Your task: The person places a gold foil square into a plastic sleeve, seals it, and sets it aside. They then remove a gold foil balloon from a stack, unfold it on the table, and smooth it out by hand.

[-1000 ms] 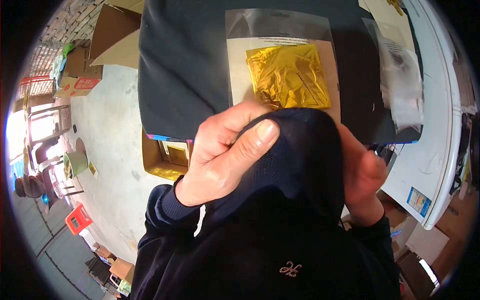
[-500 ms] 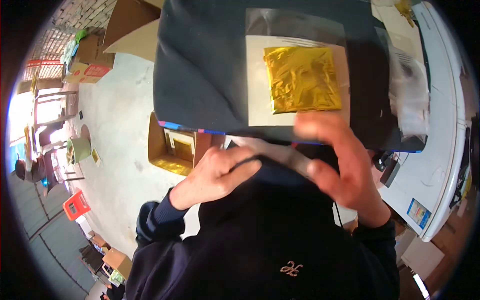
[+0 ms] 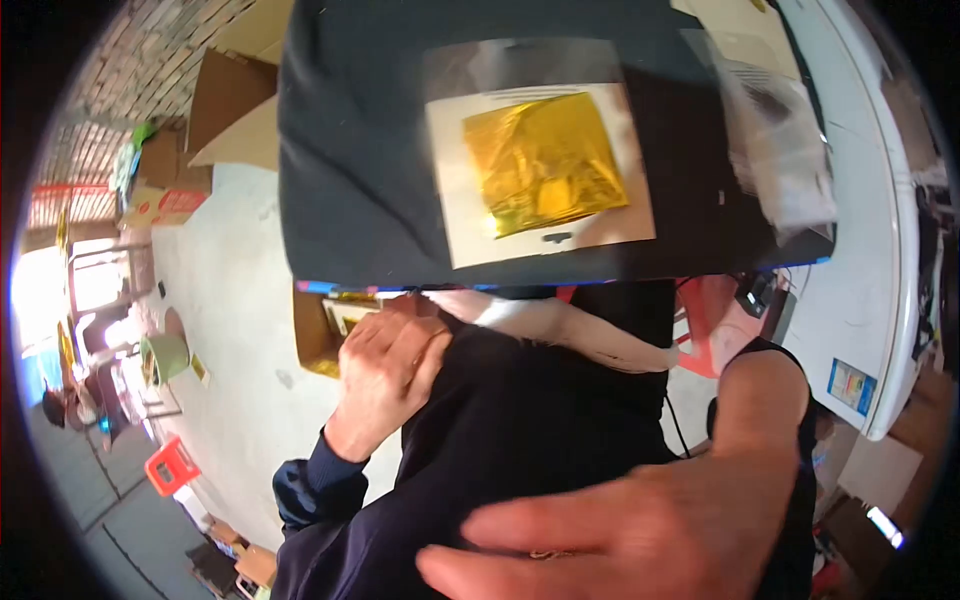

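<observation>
My left hand (image 3: 385,375) is curled on the edge of the dark garment (image 3: 540,420) I wear, just below the table's front edge. A pale strip (image 3: 570,328) shows above the garment's edge. My right hand (image 3: 640,530) is close to the camera at the bottom, blurred, with fingers stretched out flat over the garment and nothing in it. On the table lies a dark cloth (image 3: 350,150). On the cloth rests a clear packet with a white card and a square of gold foil (image 3: 545,160).
More clear packets (image 3: 775,150) lie at the cloth's right end on the white table (image 3: 870,250). An open cardboard box (image 3: 325,335) stands on the concrete floor under the table. Further boxes (image 3: 165,175), chairs and a red stool (image 3: 170,465) are at the left.
My right hand has dropped from the table edge by the packet to the bottom of the view, near the camera. My left hand has stayed on the garment's edge, which now sits lower.
</observation>
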A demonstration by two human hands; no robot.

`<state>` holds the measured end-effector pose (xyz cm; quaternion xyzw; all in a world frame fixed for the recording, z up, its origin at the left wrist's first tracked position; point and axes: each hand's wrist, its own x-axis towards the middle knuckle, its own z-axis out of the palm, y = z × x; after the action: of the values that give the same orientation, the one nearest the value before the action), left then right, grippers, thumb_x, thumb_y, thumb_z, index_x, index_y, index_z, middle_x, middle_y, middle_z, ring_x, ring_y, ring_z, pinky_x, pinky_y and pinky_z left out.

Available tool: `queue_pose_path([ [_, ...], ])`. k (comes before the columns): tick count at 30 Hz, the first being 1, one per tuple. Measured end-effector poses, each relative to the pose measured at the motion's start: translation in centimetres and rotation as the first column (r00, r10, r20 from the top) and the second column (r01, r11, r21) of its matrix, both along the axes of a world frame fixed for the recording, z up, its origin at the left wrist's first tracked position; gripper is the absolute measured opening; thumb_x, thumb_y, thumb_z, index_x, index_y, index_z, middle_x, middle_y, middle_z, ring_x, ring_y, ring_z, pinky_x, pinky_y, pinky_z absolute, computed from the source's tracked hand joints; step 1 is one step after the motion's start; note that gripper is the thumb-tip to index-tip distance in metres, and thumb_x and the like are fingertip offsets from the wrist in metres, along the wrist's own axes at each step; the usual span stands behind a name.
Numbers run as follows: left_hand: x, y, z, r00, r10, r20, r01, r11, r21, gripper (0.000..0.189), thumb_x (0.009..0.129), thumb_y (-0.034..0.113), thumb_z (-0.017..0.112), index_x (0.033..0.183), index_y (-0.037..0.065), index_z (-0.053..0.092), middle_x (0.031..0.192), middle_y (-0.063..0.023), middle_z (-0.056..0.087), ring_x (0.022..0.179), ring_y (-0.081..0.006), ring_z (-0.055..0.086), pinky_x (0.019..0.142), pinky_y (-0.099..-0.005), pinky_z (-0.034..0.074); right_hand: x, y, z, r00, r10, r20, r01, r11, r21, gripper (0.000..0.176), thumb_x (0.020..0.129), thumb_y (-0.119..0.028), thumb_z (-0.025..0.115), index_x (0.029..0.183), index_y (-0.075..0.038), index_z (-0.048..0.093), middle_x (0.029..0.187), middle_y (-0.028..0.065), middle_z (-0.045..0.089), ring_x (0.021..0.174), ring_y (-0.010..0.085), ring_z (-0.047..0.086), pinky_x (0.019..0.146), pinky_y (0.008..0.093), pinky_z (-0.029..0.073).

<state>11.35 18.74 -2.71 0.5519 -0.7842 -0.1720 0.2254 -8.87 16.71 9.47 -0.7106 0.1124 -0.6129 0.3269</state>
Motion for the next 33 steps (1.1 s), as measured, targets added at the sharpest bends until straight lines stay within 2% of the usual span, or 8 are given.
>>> queue_pose_path([
  [1,-0.2,-0.5,0.5,1.0,-0.008,-0.011,0.007,0.995,-0.1,0.014,0.085,0.007,0.078,0.095,0.004,0.07,0.095,-0.0131,0.069,0.083,-0.0319,0.068,0.074,-0.043,0.053,0.2,-0.4,-0.3,0.996,0.055,-0.064,-0.056,0.998,-0.012,0.014,0.087,-0.009,0.076,0.096,0.001,0.073,0.094,0.0109,0.069,0.085,0.0239,0.067,0.069,0.0337,0.058],
  [2,0.0,-0.8,0.6,0.999,-0.039,0.0,0.039,0.989,-0.142,0.017,0.083,0.005,0.079,0.098,0.004,0.071,0.095,-0.012,0.069,0.083,-0.0311,0.066,0.075,-0.0423,0.052,-1.5,-1.6,-0.3,0.923,0.228,-0.309,-0.243,0.97,-0.013,0.025,0.085,-0.014,0.072,0.107,-0.001,0.073,0.103,0.0092,0.069,0.096,0.0235,0.067,0.08,0.0347,0.057],
  [3,-0.2,-1.5,0.8,0.999,-0.047,-0.001,0.046,0.982,-0.185,0.019,0.083,0.004,0.079,0.1,0.005,0.071,0.096,-0.0108,0.068,0.084,-0.03,0.065,0.075,-0.0418,0.051,-3.0,-3.1,-0.1,0.763,0.36,-0.537,-0.411,0.911,0.027,0.038,0.084,-0.018,0.068,0.118,-0.003,0.072,0.111,0.0076,0.069,0.107,0.0231,0.067,0.092,0.0357,0.056],
  [7,-0.9,-4.5,1.2,0.999,-0.045,-0.014,0.038,0.95,-0.309,0.028,0.081,0.003,0.081,0.106,0.006,0.069,0.102,-0.0082,0.065,0.09,-0.0284,0.063,0.079,-0.0403,0.049,-4.8,-5.7,-5.4,0.667,-0.038,-0.745,-0.146,0.973,-0.181,0.038,0.075,-0.012,0.077,0.111,-0.001,0.072,0.112,0.0087,0.068,0.107,0.0278,0.066,0.089,0.0382,0.056],
  [9,-1.5,-6.2,0.7,0.997,-0.064,-0.03,0.05,0.935,-0.351,0.033,0.08,0.005,0.082,0.109,0.007,0.067,0.107,-0.0092,0.064,0.095,-0.0292,0.063,0.081,-0.0405,0.05,-6.5,-6.0,-8.8,0.605,-0.212,-0.767,0.064,0.974,-0.219,0.041,0.072,-0.006,0.08,0.112,0.001,0.071,0.114,0.0112,0.067,0.109,0.0308,0.065,0.091,0.042,0.057],
  [14,-3.6,-10.3,-0.8,0.977,-0.211,-0.011,0.186,0.883,-0.431,0.04,0.08,0.012,0.082,0.117,0.008,0.066,0.122,-0.0099,0.062,0.113,-0.031,0.06,0.092,-0.0419,0.049,-8.8,-6.3,-12.2,0.454,-0.398,-0.798,0.23,0.917,-0.326,0.051,0.072,0.0,0.078,0.122,0.0,0.067,0.119,0.0123,0.064,0.109,0.0319,0.062,0.092,0.0434,0.054],
  [21,-4.4,-12.8,-1.3,0.934,-0.329,0.138,0.357,0.866,-0.351,0.045,0.083,0.029,0.08,0.12,0.009,0.066,0.13,-0.0116,0.06,0.124,-0.0318,0.057,0.101,-0.0449,0.047,-9.3,-6.8,-13.3,0.4,-0.421,-0.814,0.264,0.903,-0.338,0.056,0.075,-0.008,0.077,0.13,-0.003,0.065,0.124,0.011,0.06,0.114,0.0318,0.058,0.097,0.0469,0.051],
  [33,-4.3,-13.5,-1.8,0.925,-0.326,0.193,0.375,0.863,-0.339,0.037,0.087,0.023,0.078,0.118,0.008,0.067,0.133,-0.01,0.061,0.125,-0.0286,0.057,0.103,-0.0432,0.047,-9.2,-7.0,-14.0,0.386,-0.45,-0.805,0.269,0.89,-0.368,0.046,0.074,-0.01,0.078,0.12,-0.008,0.072,0.121,0.0085,0.061,0.113,0.0282,0.058,0.098,0.046,0.05],
])
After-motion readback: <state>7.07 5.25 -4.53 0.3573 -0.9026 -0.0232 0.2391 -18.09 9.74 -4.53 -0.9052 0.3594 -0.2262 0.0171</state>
